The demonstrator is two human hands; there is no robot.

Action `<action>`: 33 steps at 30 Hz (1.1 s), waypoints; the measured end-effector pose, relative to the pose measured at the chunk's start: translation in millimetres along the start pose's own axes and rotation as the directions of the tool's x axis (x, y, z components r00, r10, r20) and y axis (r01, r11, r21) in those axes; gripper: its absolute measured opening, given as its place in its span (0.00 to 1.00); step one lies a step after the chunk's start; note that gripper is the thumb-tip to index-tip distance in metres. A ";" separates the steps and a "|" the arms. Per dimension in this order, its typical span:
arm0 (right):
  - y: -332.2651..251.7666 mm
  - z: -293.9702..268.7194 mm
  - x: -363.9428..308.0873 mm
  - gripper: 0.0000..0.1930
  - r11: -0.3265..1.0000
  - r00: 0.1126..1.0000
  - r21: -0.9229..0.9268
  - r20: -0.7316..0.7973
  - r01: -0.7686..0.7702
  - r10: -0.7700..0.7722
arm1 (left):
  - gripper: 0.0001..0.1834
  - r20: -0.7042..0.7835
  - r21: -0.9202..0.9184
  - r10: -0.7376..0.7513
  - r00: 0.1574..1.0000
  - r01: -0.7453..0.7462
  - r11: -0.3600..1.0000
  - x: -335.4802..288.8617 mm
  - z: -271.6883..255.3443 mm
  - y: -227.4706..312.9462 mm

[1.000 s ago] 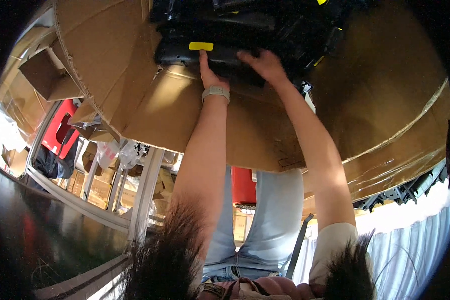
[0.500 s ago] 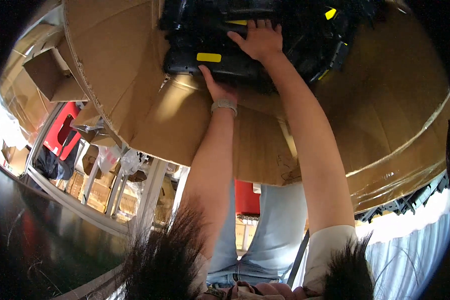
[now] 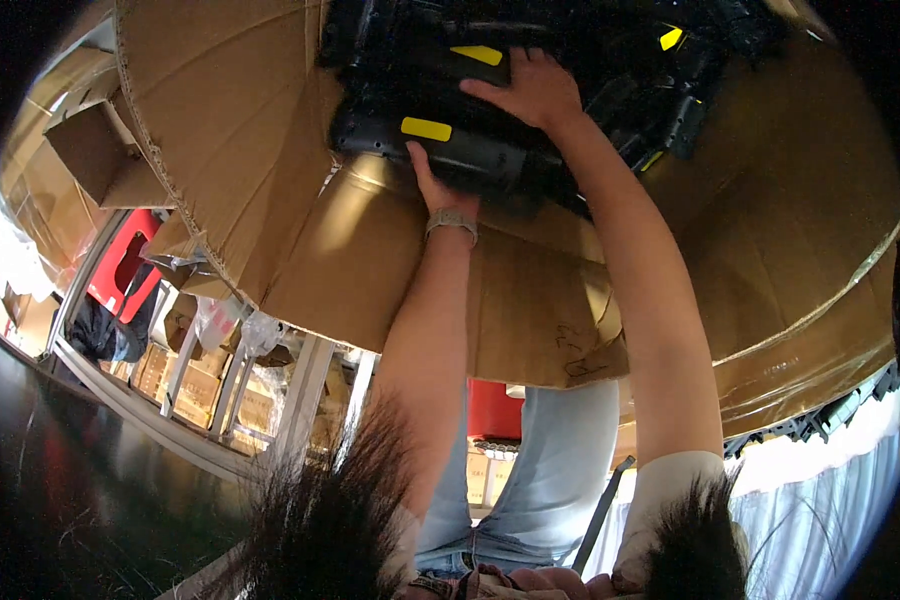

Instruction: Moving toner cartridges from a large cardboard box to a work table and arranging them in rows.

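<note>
Several black plastic parts with yellow stickers lie in a large cardboard box. The nearest is a long, rounded black plastic part (image 3: 470,165) bearing a yellow sticker (image 3: 426,129). My left hand (image 3: 448,190), with a watch at the wrist, grips this part's near edge. Its thumb rests on the front and its fingers are hidden beneath. Just beyond, my right hand (image 3: 530,92) lies palm down over the black parts, thumb stretched out toward another yellow sticker (image 3: 477,54). Dark shadow hides where its fingertips end.
The cardboard box (image 3: 360,290) surrounds my hands, its near wall crossing in front of my legs. At left are a small open carton (image 3: 105,155), a red panel (image 3: 125,265) and a metal-framed rack (image 3: 300,400) with boxes. More black parts (image 3: 820,410) show beyond the box at right.
The near black part and my left hand have shifted slightly toward me. My right hand has slid a little right, uncovering more of the farther sticker. The whole view has also shifted slightly.
</note>
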State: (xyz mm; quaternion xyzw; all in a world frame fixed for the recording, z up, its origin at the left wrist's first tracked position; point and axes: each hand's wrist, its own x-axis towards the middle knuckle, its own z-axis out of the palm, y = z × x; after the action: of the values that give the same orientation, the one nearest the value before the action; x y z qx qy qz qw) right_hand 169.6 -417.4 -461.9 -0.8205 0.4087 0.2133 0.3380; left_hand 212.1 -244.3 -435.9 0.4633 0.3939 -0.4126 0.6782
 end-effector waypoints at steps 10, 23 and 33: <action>0.9 5.5 20.7 0.39 0.986 0.900 -0.168 -0.425 0.022 -0.092 | 0.48 -0.062 0.075 0.003 0.998 0.002 0.997 5.8 8.5 -1.9; -30.3 -35.1 18.5 0.35 0.986 0.995 -0.165 -0.097 -0.016 0.000 | 0.42 -0.137 0.066 -0.009 0.991 0.018 0.998 0.5 8.4 0.8; -15.6 -31.6 46.4 0.33 0.993 0.989 -0.093 -0.117 0.079 -0.089 | 0.42 -0.033 -0.040 -0.025 0.999 0.024 0.999 7.0 6.4 -7.5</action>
State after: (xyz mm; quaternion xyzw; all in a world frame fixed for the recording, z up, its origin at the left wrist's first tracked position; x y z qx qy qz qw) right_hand 211.3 -458.0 -463.5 -0.8625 0.3836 0.1667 0.2850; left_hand 208.5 -253.4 -442.9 0.4518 0.4191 -0.4050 0.6754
